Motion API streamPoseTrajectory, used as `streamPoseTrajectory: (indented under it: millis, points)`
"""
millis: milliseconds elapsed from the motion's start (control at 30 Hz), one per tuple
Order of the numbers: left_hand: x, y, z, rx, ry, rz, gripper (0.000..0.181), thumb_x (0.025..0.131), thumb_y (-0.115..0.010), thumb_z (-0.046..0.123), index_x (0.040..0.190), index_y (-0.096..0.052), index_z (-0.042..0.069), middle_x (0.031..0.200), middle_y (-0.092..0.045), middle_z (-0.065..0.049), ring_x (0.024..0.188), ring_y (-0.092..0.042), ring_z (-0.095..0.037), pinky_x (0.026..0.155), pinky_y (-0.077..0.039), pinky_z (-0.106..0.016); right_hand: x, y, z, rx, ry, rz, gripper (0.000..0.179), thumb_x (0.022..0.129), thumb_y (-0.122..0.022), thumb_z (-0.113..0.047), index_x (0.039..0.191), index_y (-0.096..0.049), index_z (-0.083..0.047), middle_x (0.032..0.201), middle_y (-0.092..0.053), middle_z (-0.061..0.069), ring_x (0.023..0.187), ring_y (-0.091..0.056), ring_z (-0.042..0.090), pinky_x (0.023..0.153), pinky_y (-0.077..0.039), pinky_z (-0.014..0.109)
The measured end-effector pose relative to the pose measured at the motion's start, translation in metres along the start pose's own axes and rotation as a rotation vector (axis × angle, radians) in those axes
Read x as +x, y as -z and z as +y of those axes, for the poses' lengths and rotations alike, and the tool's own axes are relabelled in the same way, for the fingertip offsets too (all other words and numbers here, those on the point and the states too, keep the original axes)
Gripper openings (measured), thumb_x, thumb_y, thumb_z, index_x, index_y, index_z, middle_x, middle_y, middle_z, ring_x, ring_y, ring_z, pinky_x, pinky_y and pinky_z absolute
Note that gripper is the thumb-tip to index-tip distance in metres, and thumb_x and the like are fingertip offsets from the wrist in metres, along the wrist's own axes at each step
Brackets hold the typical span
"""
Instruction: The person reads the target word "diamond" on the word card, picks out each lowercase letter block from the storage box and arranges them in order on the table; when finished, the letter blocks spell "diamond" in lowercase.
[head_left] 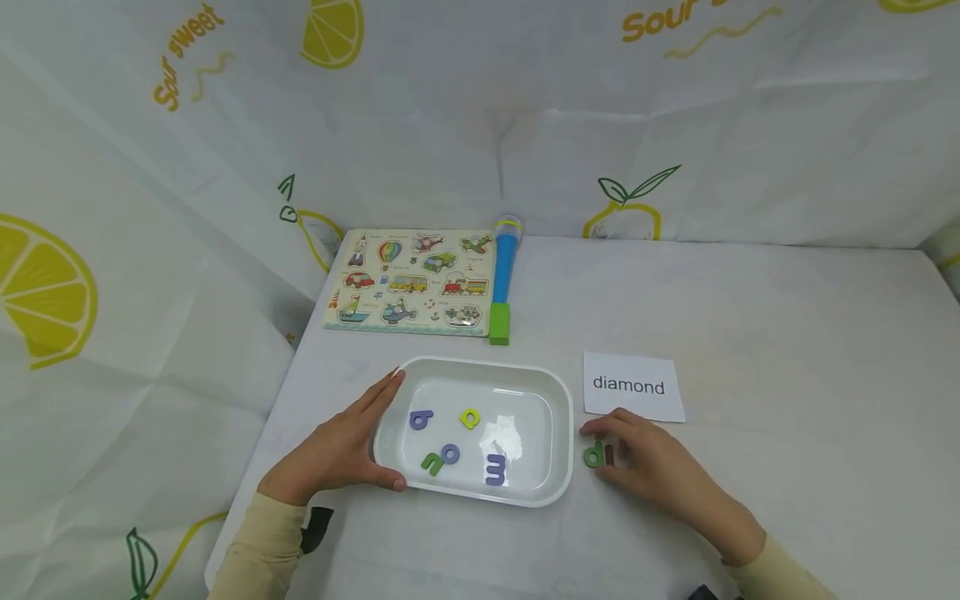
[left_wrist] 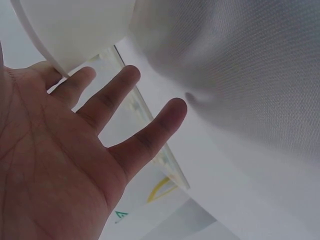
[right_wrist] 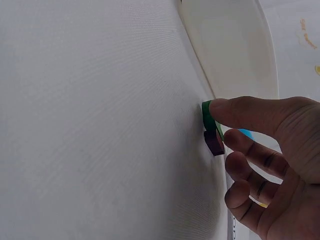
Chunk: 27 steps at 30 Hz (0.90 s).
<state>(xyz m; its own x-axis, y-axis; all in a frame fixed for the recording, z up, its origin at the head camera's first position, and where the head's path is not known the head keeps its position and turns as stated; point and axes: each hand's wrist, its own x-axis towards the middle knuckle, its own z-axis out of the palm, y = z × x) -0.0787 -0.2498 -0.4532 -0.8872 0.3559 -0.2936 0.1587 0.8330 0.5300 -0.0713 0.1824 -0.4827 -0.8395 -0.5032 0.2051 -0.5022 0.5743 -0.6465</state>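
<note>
My left hand rests against the left end of a white tray, fingers fairly straight and thumb along its near rim. Inside the tray lie several letter pieces: a yellow one, a purple one, a purple o, a green n and a purple m. Right of the tray, a green letter d stands beside a dark red letter i on the table. My right hand is bent over these two. In the right wrist view its thumb touches the green d; the index fingertip is near the dark red i.
A white card printed "diamond" lies beyond my right hand. Behind the tray are a vehicle picture puzzle board and a blue toy microphone with a green block-shaped end. A fruit-printed sheet hangs behind the table.
</note>
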Motion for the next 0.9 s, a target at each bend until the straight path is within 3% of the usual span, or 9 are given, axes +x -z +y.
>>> streamPoseTrajectory:
  millis: [533, 900]
  points:
    - [-0.001, 0.0, -0.002, -0.006, -0.006, 0.01, 0.142, 0.055, -0.092, 0.065, 0.165, -0.011, 0.027, 0.169, -0.013, 0.0, 0.143, -0.038, -0.037, 0.102, -0.045, -0.059, -0.005, 0.003, 0.001, -0.045, -0.049, 0.005, 0.049, 0.07, -0.086, 0.001, 0.111, -0.07, -0.021, 0.093, -0.056, -0.014, 0.077, -0.052, 0.003, 0.065, -0.045, 0.021]
    - [0.0, 0.0, 0.0, -0.007, -0.003, 0.009, 0.142, 0.055, -0.092, 0.066, 0.165, -0.01, 0.029, 0.169, -0.013, 0.0, 0.143, -0.038, -0.038, 0.101, -0.046, -0.06, 0.0, 0.012, -0.003, -0.036, -0.013, -0.01, 0.05, 0.071, -0.084, 0.004, 0.113, -0.07, -0.019, 0.094, -0.058, -0.013, 0.076, -0.053, 0.004, 0.064, -0.047, 0.022]
